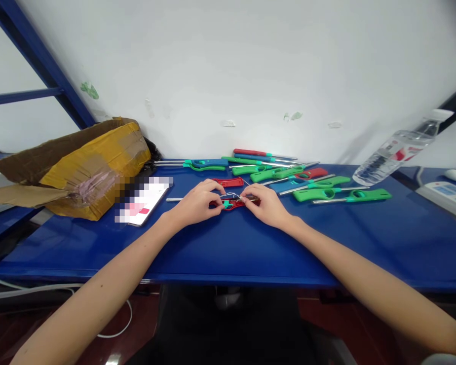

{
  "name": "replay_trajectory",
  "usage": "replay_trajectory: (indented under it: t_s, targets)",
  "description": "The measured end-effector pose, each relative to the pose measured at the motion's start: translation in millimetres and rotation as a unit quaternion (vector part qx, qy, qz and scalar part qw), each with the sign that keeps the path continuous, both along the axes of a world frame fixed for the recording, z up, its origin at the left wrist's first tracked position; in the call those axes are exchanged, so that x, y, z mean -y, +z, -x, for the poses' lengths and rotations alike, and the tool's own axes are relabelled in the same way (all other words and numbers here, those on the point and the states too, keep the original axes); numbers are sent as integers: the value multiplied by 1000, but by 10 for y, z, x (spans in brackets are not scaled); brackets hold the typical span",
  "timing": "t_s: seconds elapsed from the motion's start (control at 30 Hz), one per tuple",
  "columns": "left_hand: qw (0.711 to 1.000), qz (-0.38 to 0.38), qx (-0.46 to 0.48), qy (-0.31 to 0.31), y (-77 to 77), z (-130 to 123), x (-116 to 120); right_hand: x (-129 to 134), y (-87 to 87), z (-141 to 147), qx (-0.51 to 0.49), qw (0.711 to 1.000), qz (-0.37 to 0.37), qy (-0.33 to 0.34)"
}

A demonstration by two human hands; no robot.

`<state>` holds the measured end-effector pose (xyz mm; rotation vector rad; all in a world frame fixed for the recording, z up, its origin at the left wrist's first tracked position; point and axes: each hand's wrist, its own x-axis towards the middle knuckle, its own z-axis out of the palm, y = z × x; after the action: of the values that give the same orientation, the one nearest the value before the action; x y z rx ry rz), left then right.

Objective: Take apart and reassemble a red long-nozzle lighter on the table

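An opened red long-neck lighter [234,205] lies on the blue table, with its insides showing. Its metal tube [173,199] points left, and a teal trigger [227,204] sits in the handle. My left hand [199,204] is closed around the front of the handle, beside the trigger. At the handle's other end, my right hand [266,205] pinches with thumb and fingertips where a thin white wire [231,194] runs in. The fingertips partly hide the small inner parts. Just behind lies a separate red handle shell [229,182].
Several green, blue and red long-neck lighters [266,172] lie along the wall. Left are a taped cardboard box [99,175] and a lit phone [150,203]. A water bottle [395,152] and a white device with displays [446,197] stand right.
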<state>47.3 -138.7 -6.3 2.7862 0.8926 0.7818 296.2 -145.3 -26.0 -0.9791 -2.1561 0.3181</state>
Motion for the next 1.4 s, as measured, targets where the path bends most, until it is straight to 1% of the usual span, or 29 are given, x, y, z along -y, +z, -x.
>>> replay_trajectory:
  t_s: [0.13, 0.33, 0.6, 0.73, 0.9, 1.1, 1.4]
  targets:
    - [1000, -5, 7, 10, -30, -2, -14, 11, 10, -5, 5, 1000, -4, 4]
    - [1000, -9, 1, 18, -72, -17, -15, 27, 5, -39, 20, 1000, 16, 9]
    - [1000, 0, 28, 0, -69, -47, 15, 40, -5, -48, 31, 999, -16, 1]
    - [999, -9, 32, -5, -58, -51, 21, 39, -5, -52, 21, 1000, -16, -6]
    - [999, -24, 37, -18, -66, -48, 14, 41, -7, -55, 31, 999, -12, -5]
    - [999, -25, 34, -15, -114, -59, 4, 31, -15, -57, 38, 999, -19, 14]
    - [998, -45, 35, -3, -169, -102, 8, 28, -33, -65, 40, 998, -40, 15]
